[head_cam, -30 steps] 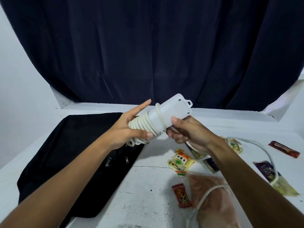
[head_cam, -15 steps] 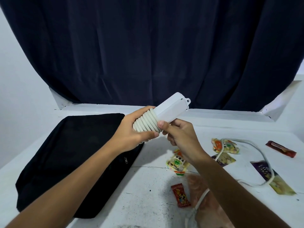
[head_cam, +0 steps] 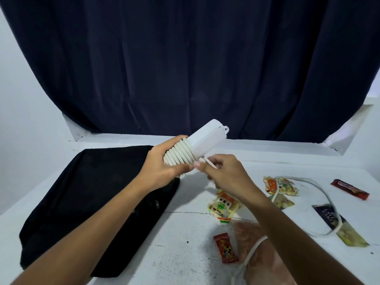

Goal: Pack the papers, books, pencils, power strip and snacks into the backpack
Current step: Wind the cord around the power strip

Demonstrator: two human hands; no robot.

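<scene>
Step in hand: winding the cord onto the power strip [head_cam: 205,140], held up above the table, far centre. Left hand [head_cam: 164,167] curls round the ribbed white coils; right hand [head_cam: 224,173] pinches the loose cord [head_cam: 320,186]. Next: more wraps, slack trails right across glossy snack packets [head_cam: 223,204]. Soft black backpack [head_cam: 92,192] lies flat, left.

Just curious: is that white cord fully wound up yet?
Partly: coils wrap the white power strip; loose cord trails across the table.

power strip [head_cam: 206,140] white | backpack [head_cam: 98,194] black | curtain [head_cam: 195,64] navy
</scene>
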